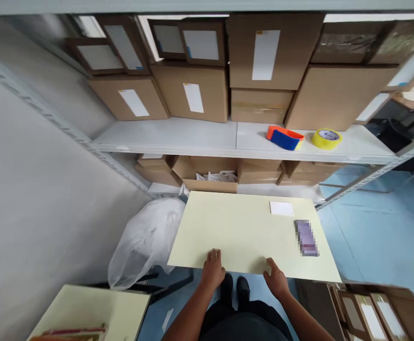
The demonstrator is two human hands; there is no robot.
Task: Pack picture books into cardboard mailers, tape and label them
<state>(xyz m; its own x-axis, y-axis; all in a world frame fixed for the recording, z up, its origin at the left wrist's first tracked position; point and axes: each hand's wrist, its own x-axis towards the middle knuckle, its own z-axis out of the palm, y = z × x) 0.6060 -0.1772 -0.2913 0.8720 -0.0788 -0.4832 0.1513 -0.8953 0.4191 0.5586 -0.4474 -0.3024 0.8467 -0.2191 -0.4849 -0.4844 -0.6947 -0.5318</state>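
Note:
A pale cream tabletop (235, 232) stretches in front of me. On its near edge rests my left hand (213, 269), fingers laid over the surface and nothing held in them. My right hand (275, 278) touches the same edge farther right, its thumb and finger apart and empty; some of its fingers are hidden from view. A small white card (281, 208) lies toward the far right of the tabletop. Nearer the right side is a purple rectangular item (306, 237), its surface blurred out.
Metal shelving (178, 137) with cardboard boxes (193, 92) stands behind the table. A blue-and-orange band (285, 138) and yellow tape roll (327, 139) sit on it. A clear plastic bag (150, 237) is at left, another table (96, 308) below it, an open carton (373, 308) at lower right.

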